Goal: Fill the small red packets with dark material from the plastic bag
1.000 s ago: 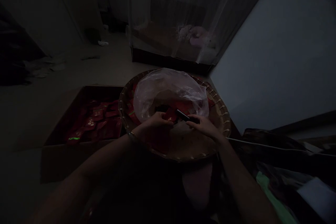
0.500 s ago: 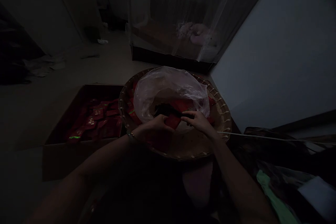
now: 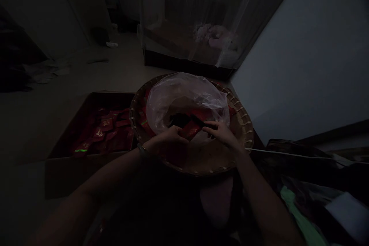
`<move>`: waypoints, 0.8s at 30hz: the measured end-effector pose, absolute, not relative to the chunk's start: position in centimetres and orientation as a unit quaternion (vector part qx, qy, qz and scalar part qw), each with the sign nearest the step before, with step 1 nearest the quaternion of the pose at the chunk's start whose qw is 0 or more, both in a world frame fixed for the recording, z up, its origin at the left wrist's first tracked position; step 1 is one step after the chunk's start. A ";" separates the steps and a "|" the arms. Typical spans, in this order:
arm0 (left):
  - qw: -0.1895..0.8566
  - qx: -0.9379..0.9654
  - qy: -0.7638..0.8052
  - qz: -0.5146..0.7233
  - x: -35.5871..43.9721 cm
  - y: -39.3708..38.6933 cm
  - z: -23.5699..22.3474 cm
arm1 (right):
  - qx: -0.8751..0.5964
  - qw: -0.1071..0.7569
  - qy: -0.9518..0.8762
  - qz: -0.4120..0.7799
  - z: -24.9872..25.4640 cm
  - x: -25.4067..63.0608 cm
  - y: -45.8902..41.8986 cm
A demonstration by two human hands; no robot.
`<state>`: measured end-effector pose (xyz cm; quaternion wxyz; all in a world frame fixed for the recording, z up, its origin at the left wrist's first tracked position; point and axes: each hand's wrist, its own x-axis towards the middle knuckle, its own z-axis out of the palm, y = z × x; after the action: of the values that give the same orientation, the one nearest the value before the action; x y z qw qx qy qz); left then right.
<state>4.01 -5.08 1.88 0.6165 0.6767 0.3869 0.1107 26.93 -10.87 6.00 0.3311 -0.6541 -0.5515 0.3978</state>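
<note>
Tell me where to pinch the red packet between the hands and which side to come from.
Pinch the red packet across its flat faces at the exposed middle, coming from the near side and above. It lies slanted at the opening of the clear plastic bag, so the bag blocks the far side. The left hand and right hand flank it. The dim light hides its exact edges.

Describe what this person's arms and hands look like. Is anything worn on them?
The left hand and right hand are bare, with no gloves, and the forearms show no sleeves. A thin bracelet circles the left wrist; none shows on the right. Dim light hides finer detail.
</note>
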 end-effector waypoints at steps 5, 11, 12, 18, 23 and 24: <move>0.628 0.672 0.376 0.109 3.9 -5.2 2.1 | -0.648 0.348 -0.553 0.391 6.0 26.5 -10.8; 0.598 0.701 0.376 0.097 3.9 -5.1 1.9 | -0.639 0.347 -0.562 0.395 5.7 26.4 -10.7; 0.594 0.705 0.375 0.096 3.9 -5.0 1.8 | -0.638 0.341 -0.565 0.397 5.7 26.5 -10.7; 0.541 0.773 0.331 0.026 1.5 -3.4 1.7 | -0.614 0.226 -0.615 0.440 6.1 29.3 -11.8; 0.493 0.827 0.248 -0.103 -1.5 -2.6 4.4 | -0.563 -0.007 -0.690 0.456 4.6 31.5 -13.7; 0.462 0.842 0.257 -0.109 -1.7 -2.6 4.9 | -0.563 -0.038 -0.691 0.453 4.1 31.6 -13.9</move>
<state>-1.67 -2.62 4.92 0.4622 0.8417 0.2570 -0.1089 31.60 -13.90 4.10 -0.0382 -0.5630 -0.6905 0.4526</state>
